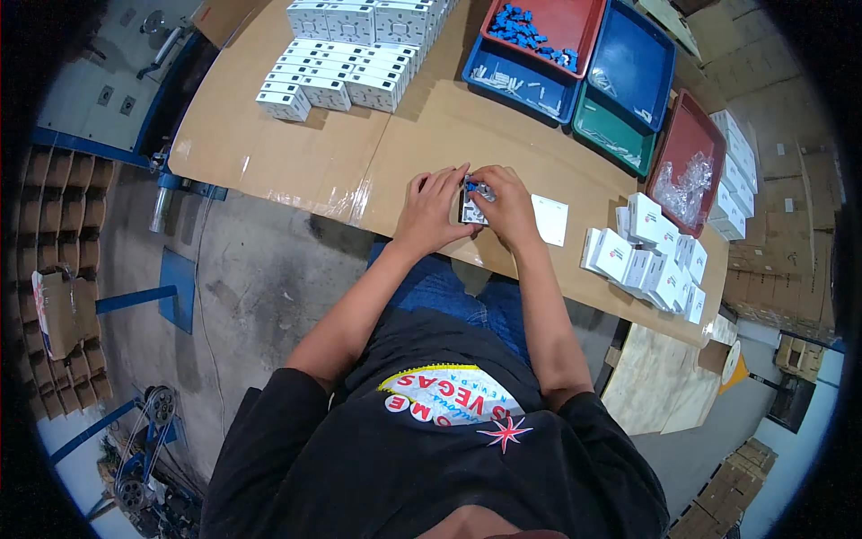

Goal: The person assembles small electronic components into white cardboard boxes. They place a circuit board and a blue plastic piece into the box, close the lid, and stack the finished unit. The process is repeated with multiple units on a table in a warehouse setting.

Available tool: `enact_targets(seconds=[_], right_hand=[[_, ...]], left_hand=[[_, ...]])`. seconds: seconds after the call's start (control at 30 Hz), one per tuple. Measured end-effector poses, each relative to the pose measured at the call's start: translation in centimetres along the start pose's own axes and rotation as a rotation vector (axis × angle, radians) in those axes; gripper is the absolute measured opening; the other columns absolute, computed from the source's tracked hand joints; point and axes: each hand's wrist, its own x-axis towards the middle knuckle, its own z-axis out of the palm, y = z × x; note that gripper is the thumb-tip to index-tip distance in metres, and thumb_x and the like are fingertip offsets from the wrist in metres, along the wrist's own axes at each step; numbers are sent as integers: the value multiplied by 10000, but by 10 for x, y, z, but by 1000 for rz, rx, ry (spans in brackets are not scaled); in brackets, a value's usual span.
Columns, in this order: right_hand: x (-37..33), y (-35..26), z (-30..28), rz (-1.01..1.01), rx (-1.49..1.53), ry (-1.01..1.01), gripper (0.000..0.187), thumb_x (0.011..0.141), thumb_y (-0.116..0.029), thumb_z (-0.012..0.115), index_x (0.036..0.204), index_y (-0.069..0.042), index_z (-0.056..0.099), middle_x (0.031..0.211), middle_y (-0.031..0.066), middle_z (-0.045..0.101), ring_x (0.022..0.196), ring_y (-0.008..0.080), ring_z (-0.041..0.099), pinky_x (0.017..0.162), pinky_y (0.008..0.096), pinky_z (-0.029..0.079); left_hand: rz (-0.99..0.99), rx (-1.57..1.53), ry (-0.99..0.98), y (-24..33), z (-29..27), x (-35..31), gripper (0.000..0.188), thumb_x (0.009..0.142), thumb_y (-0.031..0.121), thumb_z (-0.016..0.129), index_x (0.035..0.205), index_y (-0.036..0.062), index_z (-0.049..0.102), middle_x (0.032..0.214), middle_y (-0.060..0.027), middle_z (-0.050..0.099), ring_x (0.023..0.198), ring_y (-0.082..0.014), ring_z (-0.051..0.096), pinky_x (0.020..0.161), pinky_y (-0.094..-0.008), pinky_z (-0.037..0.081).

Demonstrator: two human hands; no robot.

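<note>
At the near edge of the cardboard-covered table, a small open white box with a dark inside stands between my hands. My left hand is wrapped along the box's left side, thumb at its near end. At the box's far end, the fingers and thumb of my right hand close around a small blue piece. Something clear and shiny shows beside that piece, partly hidden by my fingers. Just right of my right hand lies a flat white card or lid.
Stacked white boxes fill the far left. Trays at the far right include a red tray of blue pieces, a blue tray of white pieces, and a dark red tray with clear plastic. Loose white boxes pile up near right.
</note>
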Motion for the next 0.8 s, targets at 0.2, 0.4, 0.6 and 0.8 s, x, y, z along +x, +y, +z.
enact_targets(seconds=[0.2,0.4,0.6,0.8], right_hand=[[3,3,0,5,-25,-17,227,834,-39,741,1060,-28,732,1083,103,718,1051,324,637,932,414,509],[3,5,0,41,-25,-34,230,836,-44,735,1065,-20,733,1079,108,729,1054,326,636,935,417,508],[-2,0,-3,-18,-119,-39,275,875,-113,724,1136,-25,739,1189,107,727,1102,322,633,967,430,490],[-16,-1,-3,-90,-333,-104,357,964,-255,676,1255,-52,713,1423,98,624,1250,298,571,1024,437,438]], left_hand=[[-5,4,-4,-1,2,0,1010,718,465,858,1542,71,426,1441,-140,559,1404,-268,468,1173,-491,294],[1,20,-19,-1,0,1,1014,720,477,853,1541,63,425,1446,-141,558,1407,-268,466,1173,-494,291],[-1,17,-17,0,-1,1,1010,724,491,842,1539,60,427,1446,-147,558,1407,-268,465,1175,-497,288],[6,8,-7,-1,1,1,979,727,446,837,1533,60,438,1449,-149,557,1407,-267,463,1177,-494,290]])
